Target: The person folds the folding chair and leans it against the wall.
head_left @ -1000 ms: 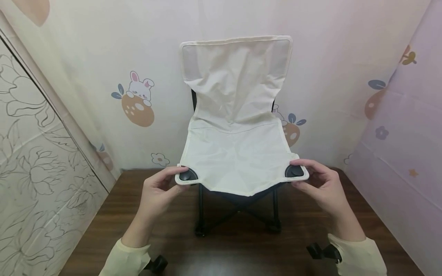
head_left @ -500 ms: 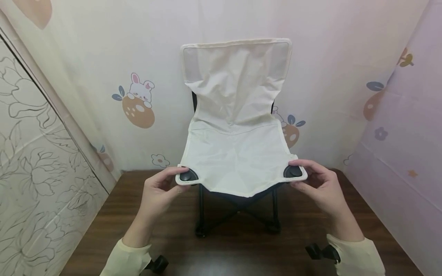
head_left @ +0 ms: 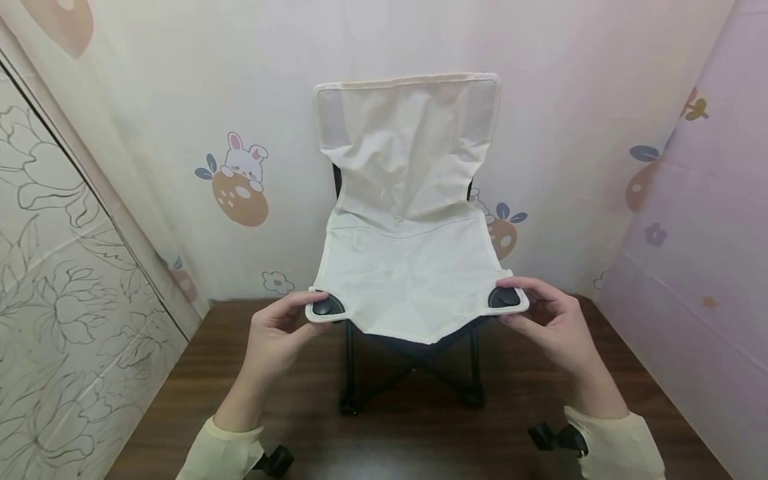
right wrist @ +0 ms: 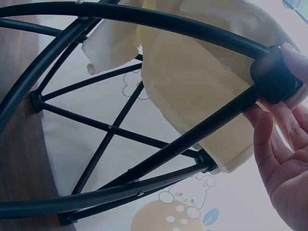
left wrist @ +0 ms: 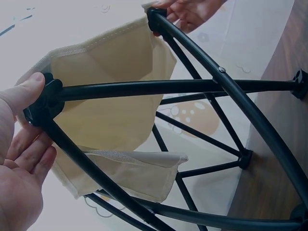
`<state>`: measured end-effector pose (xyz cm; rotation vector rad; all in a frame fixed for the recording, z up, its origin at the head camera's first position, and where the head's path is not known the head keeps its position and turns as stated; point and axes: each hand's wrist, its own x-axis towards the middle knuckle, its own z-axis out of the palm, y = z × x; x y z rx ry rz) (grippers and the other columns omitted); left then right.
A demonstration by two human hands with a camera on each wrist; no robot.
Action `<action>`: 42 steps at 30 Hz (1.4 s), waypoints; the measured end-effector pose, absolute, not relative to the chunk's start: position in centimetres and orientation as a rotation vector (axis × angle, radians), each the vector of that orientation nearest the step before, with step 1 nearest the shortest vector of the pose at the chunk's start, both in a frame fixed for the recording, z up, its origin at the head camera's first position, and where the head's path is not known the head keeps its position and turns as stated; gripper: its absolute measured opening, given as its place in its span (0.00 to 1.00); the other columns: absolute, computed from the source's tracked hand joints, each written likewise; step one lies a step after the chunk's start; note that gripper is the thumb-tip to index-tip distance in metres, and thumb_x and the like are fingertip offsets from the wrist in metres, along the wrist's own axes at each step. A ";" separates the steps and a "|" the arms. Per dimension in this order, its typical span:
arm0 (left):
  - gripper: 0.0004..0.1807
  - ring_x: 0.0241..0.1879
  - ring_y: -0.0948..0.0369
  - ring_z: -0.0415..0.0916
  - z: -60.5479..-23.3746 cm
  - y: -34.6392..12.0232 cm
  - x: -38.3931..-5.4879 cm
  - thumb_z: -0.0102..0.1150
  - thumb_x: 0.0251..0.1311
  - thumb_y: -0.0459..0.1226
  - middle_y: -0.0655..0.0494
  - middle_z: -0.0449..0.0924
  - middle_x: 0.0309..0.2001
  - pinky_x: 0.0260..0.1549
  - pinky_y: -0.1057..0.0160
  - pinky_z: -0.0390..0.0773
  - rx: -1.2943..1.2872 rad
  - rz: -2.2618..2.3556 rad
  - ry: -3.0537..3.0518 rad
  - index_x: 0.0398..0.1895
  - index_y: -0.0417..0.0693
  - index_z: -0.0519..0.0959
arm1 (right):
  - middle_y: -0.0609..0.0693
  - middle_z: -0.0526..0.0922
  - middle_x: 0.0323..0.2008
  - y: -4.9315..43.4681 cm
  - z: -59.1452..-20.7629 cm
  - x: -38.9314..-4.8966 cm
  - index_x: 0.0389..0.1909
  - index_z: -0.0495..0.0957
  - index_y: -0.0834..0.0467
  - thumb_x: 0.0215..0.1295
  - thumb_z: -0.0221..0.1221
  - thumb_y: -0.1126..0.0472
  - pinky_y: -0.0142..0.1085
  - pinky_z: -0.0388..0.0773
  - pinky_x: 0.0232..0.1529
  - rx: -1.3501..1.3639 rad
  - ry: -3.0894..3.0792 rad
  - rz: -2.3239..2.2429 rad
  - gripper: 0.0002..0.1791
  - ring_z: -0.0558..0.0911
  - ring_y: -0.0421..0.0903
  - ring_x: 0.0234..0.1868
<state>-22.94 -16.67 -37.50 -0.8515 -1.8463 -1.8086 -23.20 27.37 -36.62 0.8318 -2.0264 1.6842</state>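
Observation:
A small folding chair [head_left: 408, 267] with a white fabric seat and back and a black tubular frame stands unfolded on the table. My left hand [head_left: 276, 337] holds the front left seat corner, fingers on top by the black corner patch [head_left: 326, 306] and thumb underneath. At the front right corner, my right hand [head_left: 555, 327] grips in the same way beside the other black patch [head_left: 505, 297]. From below, the left wrist view shows the black plastic joint [left wrist: 43, 101] held in the left hand. The right wrist view shows a matching joint [right wrist: 274, 74] within the right hand's grip.
Crossed legs [head_left: 414, 370] of the chair rest on the dark wooden table [head_left: 396, 447]. A printed curtain [head_left: 150, 167] hangs close behind the chair, with further printed sheets at the left [head_left: 66, 320] and right [head_left: 684, 287].
The head view has shifted slightly, so the chair back appears a little lower. Both hands keep their grip on the front corners; the right hand appears slightly farther left.

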 end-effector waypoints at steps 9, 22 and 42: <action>0.23 0.55 0.57 0.86 -37.4 -16.8 -23.1 0.72 0.57 0.15 0.49 0.90 0.54 0.53 0.61 0.87 -0.831 -1.817 -1.862 0.57 0.29 0.85 | 0.48 0.90 0.53 27.0 -36.2 -23.4 0.63 0.80 0.71 0.63 0.66 0.85 0.29 0.84 0.41 0.835 -2.035 1.683 0.27 0.85 0.42 0.45; 0.23 0.57 0.56 0.86 -37.0 -16.9 -23.3 0.71 0.59 0.15 0.47 0.89 0.56 0.54 0.60 0.87 -0.841 -1.818 -1.885 0.58 0.31 0.85 | 0.47 0.89 0.56 26.8 -35.8 -23.7 0.64 0.80 0.70 0.65 0.67 0.84 0.28 0.84 0.41 0.818 -2.063 1.671 0.26 0.84 0.42 0.46; 0.22 0.55 0.58 0.87 -36.6 -16.2 -23.4 0.69 0.59 0.14 0.46 0.90 0.55 0.51 0.62 0.88 -0.891 -1.825 -1.813 0.58 0.28 0.84 | 0.47 0.90 0.53 26.3 -35.8 -23.5 0.64 0.80 0.72 0.65 0.66 0.84 0.27 0.84 0.41 0.824 -1.999 1.696 0.26 0.85 0.40 0.43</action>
